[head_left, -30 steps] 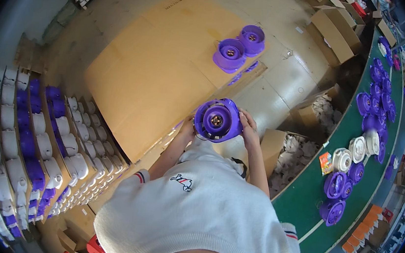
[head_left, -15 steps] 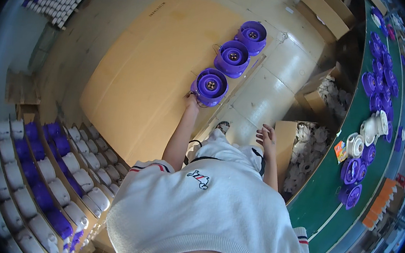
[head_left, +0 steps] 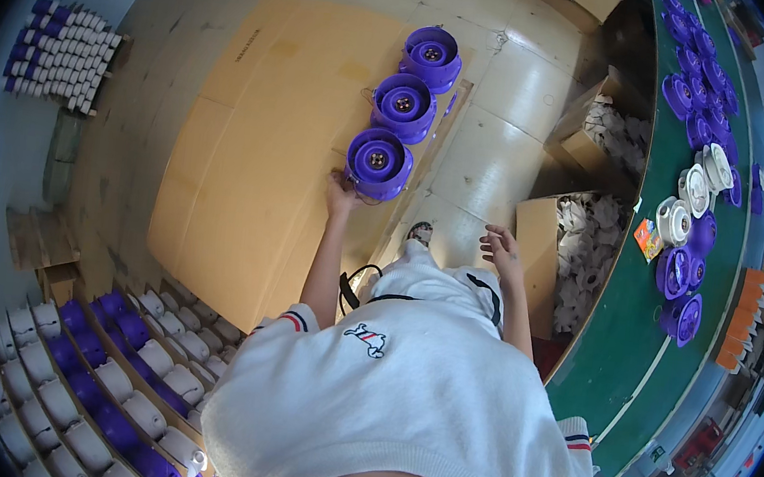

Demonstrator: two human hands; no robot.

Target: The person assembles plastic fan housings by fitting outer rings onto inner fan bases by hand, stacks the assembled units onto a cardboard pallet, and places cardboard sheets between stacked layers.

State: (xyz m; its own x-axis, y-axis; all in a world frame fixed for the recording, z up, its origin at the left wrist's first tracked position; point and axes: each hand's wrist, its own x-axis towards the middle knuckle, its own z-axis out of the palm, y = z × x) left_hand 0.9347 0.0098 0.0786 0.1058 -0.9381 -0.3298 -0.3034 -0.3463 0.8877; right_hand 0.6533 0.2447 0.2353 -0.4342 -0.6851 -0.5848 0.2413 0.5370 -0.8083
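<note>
My left hand is at the lower left edge of a purple round plastic housing, its fingers closed on the side near the rim. The housing has stepped rings inside and a small metallic centre; a thin wire loop shows by the hand. Two like purple housings, a middle one and a far one, stand beyond it in a row along the right side of a large cardboard sheet. My right hand hangs in the air beside a cardboard box, fingers apart, holding nothing.
A cardboard box of white parts stands to my right, with another box beyond it. Along the right runs a green bench bearing purple and white housings. White and purple parts fill partitioned rows at the lower left.
The view has turned, so the row of housings and the cardboard sheet appear shifted left. My left hand stays at the nearest housing; my right hand stays raised beside the box.
</note>
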